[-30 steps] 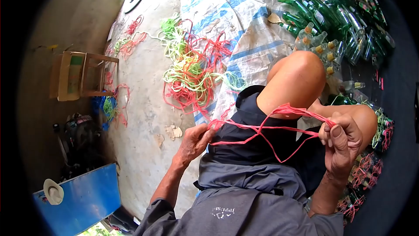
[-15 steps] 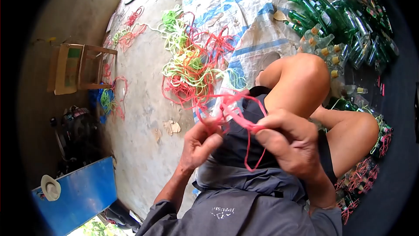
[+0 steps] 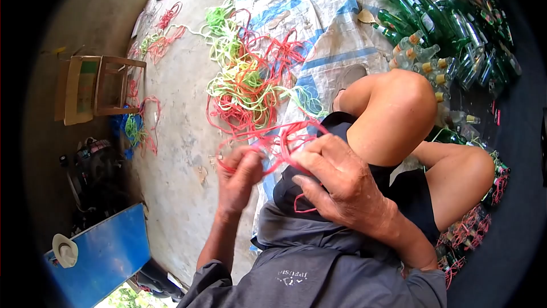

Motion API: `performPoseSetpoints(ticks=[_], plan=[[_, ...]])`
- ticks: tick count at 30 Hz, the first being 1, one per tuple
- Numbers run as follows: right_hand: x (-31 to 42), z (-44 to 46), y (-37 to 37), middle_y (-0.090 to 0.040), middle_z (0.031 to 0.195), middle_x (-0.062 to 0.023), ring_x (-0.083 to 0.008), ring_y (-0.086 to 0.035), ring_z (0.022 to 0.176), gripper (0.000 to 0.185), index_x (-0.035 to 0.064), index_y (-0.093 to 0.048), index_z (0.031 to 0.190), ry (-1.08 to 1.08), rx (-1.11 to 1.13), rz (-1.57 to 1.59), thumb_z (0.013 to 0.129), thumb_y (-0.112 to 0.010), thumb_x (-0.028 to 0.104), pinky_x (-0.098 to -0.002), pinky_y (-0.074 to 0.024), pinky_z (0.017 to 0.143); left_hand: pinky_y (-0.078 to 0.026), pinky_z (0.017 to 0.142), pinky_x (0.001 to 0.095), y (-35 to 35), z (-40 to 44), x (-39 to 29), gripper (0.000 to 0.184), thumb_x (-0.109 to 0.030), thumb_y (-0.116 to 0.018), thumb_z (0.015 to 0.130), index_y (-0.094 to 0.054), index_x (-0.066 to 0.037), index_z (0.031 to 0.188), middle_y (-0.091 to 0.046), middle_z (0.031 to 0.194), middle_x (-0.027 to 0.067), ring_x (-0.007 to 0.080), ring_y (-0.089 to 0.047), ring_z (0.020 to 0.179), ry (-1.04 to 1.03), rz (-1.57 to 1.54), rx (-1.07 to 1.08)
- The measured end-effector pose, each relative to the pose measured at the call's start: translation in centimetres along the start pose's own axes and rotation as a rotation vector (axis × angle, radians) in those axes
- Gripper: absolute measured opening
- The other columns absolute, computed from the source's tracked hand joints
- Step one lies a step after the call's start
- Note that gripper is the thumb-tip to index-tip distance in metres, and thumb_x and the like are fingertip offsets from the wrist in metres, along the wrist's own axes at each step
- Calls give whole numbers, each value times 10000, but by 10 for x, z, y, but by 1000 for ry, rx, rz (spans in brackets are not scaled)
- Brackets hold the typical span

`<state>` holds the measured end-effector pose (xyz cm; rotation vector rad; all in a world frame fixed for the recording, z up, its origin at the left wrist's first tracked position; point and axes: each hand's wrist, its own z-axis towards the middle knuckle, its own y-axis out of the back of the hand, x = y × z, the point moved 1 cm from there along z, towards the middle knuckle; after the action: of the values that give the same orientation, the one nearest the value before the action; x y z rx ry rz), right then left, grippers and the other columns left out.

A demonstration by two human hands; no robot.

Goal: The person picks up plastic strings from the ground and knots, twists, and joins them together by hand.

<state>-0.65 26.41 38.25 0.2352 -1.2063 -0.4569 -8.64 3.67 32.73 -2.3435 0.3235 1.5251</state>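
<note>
Pink-red cord [image 3: 289, 138] runs in loops between my two hands, above my lap. My left hand [image 3: 240, 176] is closed around a part of it, thumb pressed to the fingers, slightly blurred. Across from it, my right hand [image 3: 336, 178] pinches the looped strands, its back turned up; a short piece of cord hangs below. Just beyond the hands lies a tangled heap of green, yellow and red cord [image 3: 242, 89] on the floor, beside and partly on a white and blue sheet [image 3: 336, 40]. Whether the held cord joins the heap I cannot tell.
Green glass bottles [image 3: 421, 17] lie piled at the upper right, with clear bottles [image 3: 419, 52] nearer my knee. Red netting-wrapped items [image 3: 464, 231] are at the lower right. On the left stand a wooden frame [image 3: 119, 83] and a blue table [image 3: 108, 257] with a hat [image 3: 65, 251].
My left hand has moved left, away from the right hand. My right hand has shifted left and turned its back upward. The cord loops between them have changed shape.
</note>
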Motion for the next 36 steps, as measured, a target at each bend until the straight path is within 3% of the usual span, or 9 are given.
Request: performPoseSetpoints(ticks=[3, 9, 18, 21, 25, 28, 31, 33, 36], plan=[[-8, 4, 2, -587, 978, -155, -354, -611, 905, 339, -4, -628, 1088, 12, 5, -80, 767, -737, 0, -440, -516, 826, -241, 467, 232, 57, 24, 3, 151, -147, -562, 1044, -654, -35, 1001, -411, 622, -72, 32, -334, 518, -56, -93, -158], [-22, 7, 24, -637, 981, -175, -333, -639, 908, 334, -29, -655, 1099, 9, -64, -108, 775, -722, -80, -403, -529, 802, -286, 445, 186, 177, 58, 15, 125, -164, -595, 1040, -665, -65, 1009, -478, 643, -64, 13, -377, 516, -203, -58, -536], [-13, -2, 85, -650, 941, -145, -287, -639, 845, 239, -43, -678, 1045, -57, -206, -160, 813, -661, -98, -353, -518, 748, -250, 406, 192, 296, 83, 47, 164, -215, -617, 1017, -689, -93, 933, -514, 639, -75, -8, -356, 472, -308, 469, -804], [-10, -11, 113, -648, 939, -134, -242, -615, 868, 244, -48, -676, 1056, -69, -263, -297, 820, -643, -95, -325, -498, 767, -354, 499, 248, 321, 99, 72, 200, -188, -613, 1001, -655, -59, 854, -512, 648, -59, 49, -443, 557, -223, 612, -808], [-12, -42, 161, -643, 1084, -134, -224, -617, 993, 215, -51, -659, 1093, -202, -360, -469, 895, -595, -107, -317, -486, 915, -521, 682, 347, 375, 126, 142, 270, -213, -669, 899, -696, 37, 995, -711, 826, 116, 207, -655, 712, 33, 1076, -582], [-23, -76, 194, -644, 1098, -119, -223, -617, 1042, 189, -58, -656, 1124, -265, -458, -616, 959, -566, -83, -316, -478, 961, -541, 890, 425, 375, 143, 189, 370, -233, -689, 859, -691, 33, 1116, -721, 1063, 243, 345, -693, 978, 100, 1459, -605], [-34, -102, 208, -648, 1099, -102, -208, -622, 1030, 174, -58, -653, 1130, -400, -538, -726, 971, -581, -58, -302, -482, 951, -546, 700, 357, 326, 160, 213, 246, -170, -650, 932, -705, 11, 1089, -680, 861, 122, 235, -669, 781, -438, 1730, -568], [-42, -110, 208, -655, 1046, -99, -200, -628, 964, 151, -59, -663, 1102, -430, -506, -805, 961, -611, -52, -297, -496, 906, -527, 939, 413, 256, 169, 189, 334, -129, -638, 887, -683, 5, 1189, -683, 1101, 206, 341, -665, 1064, -325, 1480, -355], [-55, -121, 204, -654, 981, -113, -211, -625, 900, 127, -64, -676, 1062, -448, -463, -903, 944, -628, -64, -310, -507, 852, -514, 986, 445, 195, 193, 173, 368, -135, -625, 896, -645, -58, 1254, -648, 1212, 214, 376, -637, 1126, -121, 1261, -168]])
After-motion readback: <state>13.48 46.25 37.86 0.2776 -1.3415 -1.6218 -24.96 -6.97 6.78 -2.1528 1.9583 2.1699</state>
